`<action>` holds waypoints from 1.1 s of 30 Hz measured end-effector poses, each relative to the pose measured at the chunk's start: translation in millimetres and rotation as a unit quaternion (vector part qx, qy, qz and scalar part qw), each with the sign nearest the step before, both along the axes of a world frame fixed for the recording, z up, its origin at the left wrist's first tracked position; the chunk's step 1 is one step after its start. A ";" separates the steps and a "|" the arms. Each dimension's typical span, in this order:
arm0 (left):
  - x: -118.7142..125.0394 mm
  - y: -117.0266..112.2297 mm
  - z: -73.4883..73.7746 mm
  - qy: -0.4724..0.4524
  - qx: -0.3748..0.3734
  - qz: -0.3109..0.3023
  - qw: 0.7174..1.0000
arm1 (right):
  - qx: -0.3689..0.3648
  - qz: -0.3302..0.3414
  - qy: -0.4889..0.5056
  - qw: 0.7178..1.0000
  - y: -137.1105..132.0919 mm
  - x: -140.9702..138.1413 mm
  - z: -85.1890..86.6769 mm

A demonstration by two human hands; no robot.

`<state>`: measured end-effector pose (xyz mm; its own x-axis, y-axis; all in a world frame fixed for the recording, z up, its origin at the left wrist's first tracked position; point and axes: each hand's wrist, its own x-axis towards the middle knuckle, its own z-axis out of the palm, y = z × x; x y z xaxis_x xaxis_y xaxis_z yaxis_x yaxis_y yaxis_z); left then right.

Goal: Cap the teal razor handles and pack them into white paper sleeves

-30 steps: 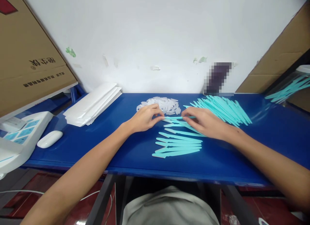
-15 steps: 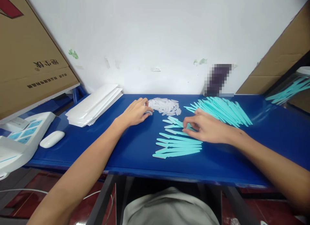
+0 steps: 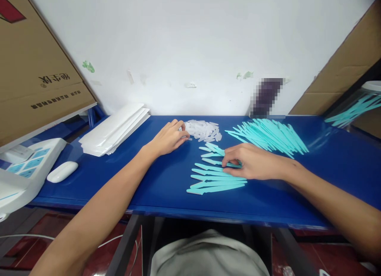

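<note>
My left hand point(image 3: 171, 138) rests at the left edge of a pile of small whitish plastic caps point(image 3: 205, 130). Its thumb and fingers are pinched together, with a bit of a white cap showing at the tips. Over a loose row of turquoise eyebrow razors point(image 3: 218, 185) is my right hand point(image 3: 245, 161), fingers curled and thumb and forefinger closing round the handle of one razor in the row. The palm hides several handle ends. Behind this hand lies a larger heap of the same turquoise razors point(image 3: 272, 135).
White envelopes point(image 3: 113, 129) are stacked at the left on the blue table point(image 3: 166, 188). Beside them sit a white oval case point(image 3: 62, 171) and a white device point(image 3: 32, 169). Cardboard point(image 3: 38, 69) leans at the left. A clear jar with turquoise razors point(image 3: 353, 109) stands at the far right.
My right hand has come slightly toward me along the row, its thumb and forefinger drawing closer together. My left hand has shifted a little right at the pile, with fingertips closer together.
</note>
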<state>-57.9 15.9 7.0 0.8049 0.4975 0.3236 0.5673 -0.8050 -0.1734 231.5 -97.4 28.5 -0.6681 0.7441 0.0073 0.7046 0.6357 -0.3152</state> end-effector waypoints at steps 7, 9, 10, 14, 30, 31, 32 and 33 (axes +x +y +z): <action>15.3 -13.4 1.7 -0.075 -0.013 -0.050 0.996 | -0.005 -0.038 -0.077 0.996 -4.5 -6.2 7.6; 17.9 -14.6 -1.4 -0.077 -0.024 -0.055 0.995 | 0.000 -0.041 -0.095 0.995 -5.7 -7.6 8.2; 18.9 -14.8 -3.0 -0.078 -0.032 -0.055 0.995 | 0.001 -0.040 -0.099 0.994 -5.7 -7.6 7.9; 21.0 -13.7 -7.1 -0.112 -0.070 -0.037 0.991 | -0.004 -0.029 -0.069 0.997 -2.7 -3.0 4.8; 22.6 -17.1 -4.2 -0.103 -0.041 -0.036 0.993 | 0.057 -0.083 0.033 0.994 11.7 18.1 4.9; 22.7 -16.9 -4.6 -0.102 -0.040 -0.035 0.993 | 0.054 -0.082 0.035 0.995 11.2 18.2 5.3; 22.7 -16.6 -5.1 -0.103 -0.038 -0.033 0.993 | 0.051 -0.080 0.036 0.995 10.8 18.2 5.7; 22.6 -16.3 -5.5 -0.104 -0.036 -0.031 0.993 | 0.050 -0.079 0.036 0.995 10.5 18.1 5.9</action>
<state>-35.3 -0.4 1.6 0.7546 0.4764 0.4512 0.5329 -0.8462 0.0024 249.7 -86.9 34.5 -0.5380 0.8327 0.1309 0.7758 0.5499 -0.3095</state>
